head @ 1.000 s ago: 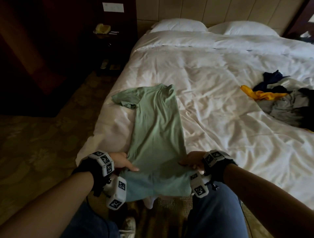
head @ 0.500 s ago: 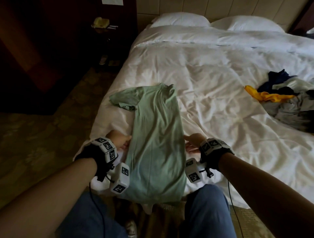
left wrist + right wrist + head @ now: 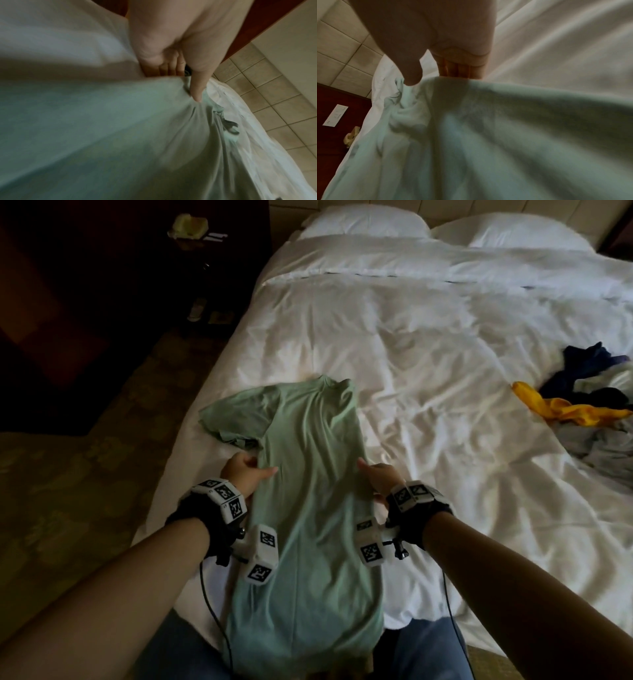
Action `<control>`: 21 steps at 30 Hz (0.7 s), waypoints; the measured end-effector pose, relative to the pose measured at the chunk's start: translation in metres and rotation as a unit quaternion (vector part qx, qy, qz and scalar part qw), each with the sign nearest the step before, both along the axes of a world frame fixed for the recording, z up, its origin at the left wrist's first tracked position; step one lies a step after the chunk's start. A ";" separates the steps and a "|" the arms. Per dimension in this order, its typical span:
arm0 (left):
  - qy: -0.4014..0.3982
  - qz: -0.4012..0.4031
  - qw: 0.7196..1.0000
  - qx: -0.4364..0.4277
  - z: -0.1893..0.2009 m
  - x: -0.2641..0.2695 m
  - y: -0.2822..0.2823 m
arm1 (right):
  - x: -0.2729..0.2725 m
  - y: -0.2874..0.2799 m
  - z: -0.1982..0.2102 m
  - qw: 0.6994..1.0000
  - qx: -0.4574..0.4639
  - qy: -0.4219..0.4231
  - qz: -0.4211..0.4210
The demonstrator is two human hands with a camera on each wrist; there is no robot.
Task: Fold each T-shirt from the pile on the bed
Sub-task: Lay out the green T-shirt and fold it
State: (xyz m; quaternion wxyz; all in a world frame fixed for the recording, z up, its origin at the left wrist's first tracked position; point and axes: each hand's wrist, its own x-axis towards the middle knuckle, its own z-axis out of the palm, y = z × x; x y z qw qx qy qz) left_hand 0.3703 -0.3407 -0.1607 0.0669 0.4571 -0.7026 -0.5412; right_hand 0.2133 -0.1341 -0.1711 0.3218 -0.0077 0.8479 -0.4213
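Left hand [image 3: 244, 474], right hand [image 3: 378, 479] pinch green T-shirt [image 3: 308, 508] edges (thumbs on top).

We see a hotel bedroom: white bed [image 3: 394, 344], two pillows [image 3: 363, 224], padded headboard wall [image 3: 342, 44], patterned carpet [image 3: 85, 474].

Both hands now sit farther up the green T-shirt [image 3: 308, 508] than a second ago, when they held its near hem at the bed's edge. The left hand [image 3: 241, 474] grips the shirt's left edge just below the sleeve, thumb on top and fingers tucked under the cloth. The right hand [image 3: 378, 477] pinches the right edge level with it in the same way. The hem, released, now hangs over the near edge of the bed [image 3: 445, 405], and fresh creases run between the two grips.
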 end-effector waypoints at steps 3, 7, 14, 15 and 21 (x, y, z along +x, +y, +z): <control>-0.009 0.022 1.000 -0.017 -0.009 -0.007 -0.014 | -0.018 0.000 -0.011 0.998 0.039 0.032 0.027; 0.001 0.048 0.998 0.034 -0.023 0.000 -0.026 | -0.026 0.009 -0.025 0.996 0.081 0.031 0.034; 0.147 0.099 0.964 0.196 -0.010 -0.007 -0.039 | -0.039 -0.004 -0.026 1.000 -0.022 0.004 -0.013; 0.165 0.121 0.955 0.216 -0.006 -0.009 -0.045 | -0.044 -0.009 -0.024 0.998 -0.055 -0.016 -0.027; 0.207 0.205 0.922 0.255 -0.004 -0.028 -0.081 | -0.075 -0.049 -0.031 0.998 -0.058 -0.026 -0.021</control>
